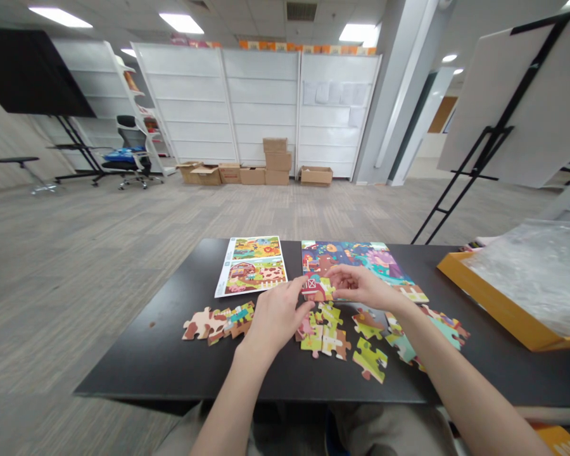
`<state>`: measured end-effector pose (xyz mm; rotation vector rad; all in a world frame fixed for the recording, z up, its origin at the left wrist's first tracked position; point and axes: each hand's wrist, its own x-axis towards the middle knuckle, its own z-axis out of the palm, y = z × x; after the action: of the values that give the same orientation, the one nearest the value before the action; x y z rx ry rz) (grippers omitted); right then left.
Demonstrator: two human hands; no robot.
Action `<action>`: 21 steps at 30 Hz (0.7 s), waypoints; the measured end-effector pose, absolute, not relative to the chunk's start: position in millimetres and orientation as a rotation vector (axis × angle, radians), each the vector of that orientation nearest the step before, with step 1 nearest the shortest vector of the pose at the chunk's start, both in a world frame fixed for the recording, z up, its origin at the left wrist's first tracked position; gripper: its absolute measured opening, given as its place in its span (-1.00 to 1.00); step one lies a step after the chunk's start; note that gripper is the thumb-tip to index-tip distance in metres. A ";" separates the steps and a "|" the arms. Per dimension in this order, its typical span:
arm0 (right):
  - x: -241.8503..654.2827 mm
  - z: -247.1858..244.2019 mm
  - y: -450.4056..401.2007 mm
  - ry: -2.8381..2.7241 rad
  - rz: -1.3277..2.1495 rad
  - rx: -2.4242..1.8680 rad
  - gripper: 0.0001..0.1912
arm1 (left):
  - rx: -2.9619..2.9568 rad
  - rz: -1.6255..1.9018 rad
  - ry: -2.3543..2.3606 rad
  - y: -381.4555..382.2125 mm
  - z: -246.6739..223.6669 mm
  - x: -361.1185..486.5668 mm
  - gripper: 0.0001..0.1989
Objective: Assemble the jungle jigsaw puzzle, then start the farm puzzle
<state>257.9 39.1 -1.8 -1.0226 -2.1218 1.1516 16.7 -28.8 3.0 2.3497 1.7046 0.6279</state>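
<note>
Between my two hands is a red barn puzzle piece (pixel 312 289), with a yellow-green part at its right side; whether this is one piece or two joined ones I cannot make out. My left hand (pixel 276 313) pinches it from the left, thumb below and fingers above. From the right, the curled fingers of my right hand (pixel 358 285) grip the green side. Just below lie joined green puzzle pieces (pixel 316 337) with a white fence. A loose green piece (pixel 370 360) rests nearer to me. Cow-patterned pieces (pixel 205 324) lie left of my left hand, and teal pieces (pixel 403 342) are partly behind my right forearm.
A picture sheet (pixel 255 265) with farm and animal scenes lies at the back left of the black table (pixel 161 361). A dark-blue puzzle picture (pixel 351 258) is behind my hands. An orange box (pixel 498 297) with clear plastic stands at the right.
</note>
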 end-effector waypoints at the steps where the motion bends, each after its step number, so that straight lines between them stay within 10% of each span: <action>1: 258.0 -2.4 39.5 -2.121 1.155 -1.020 -0.57 | 2.350 0.628 1.704 -28.8 3.6 16.7 -0.52; 21: 258.4 -9.6 42.8 -2.199 1.039 -1.057 -0.57 | 2.377 0.549 1.687 -28.6 0.8 13.8 -0.57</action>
<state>258.4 42.8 -9.6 -1.0566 -2.1991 1.0391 13.8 -28.6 0.8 2.3770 1.6870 0.5486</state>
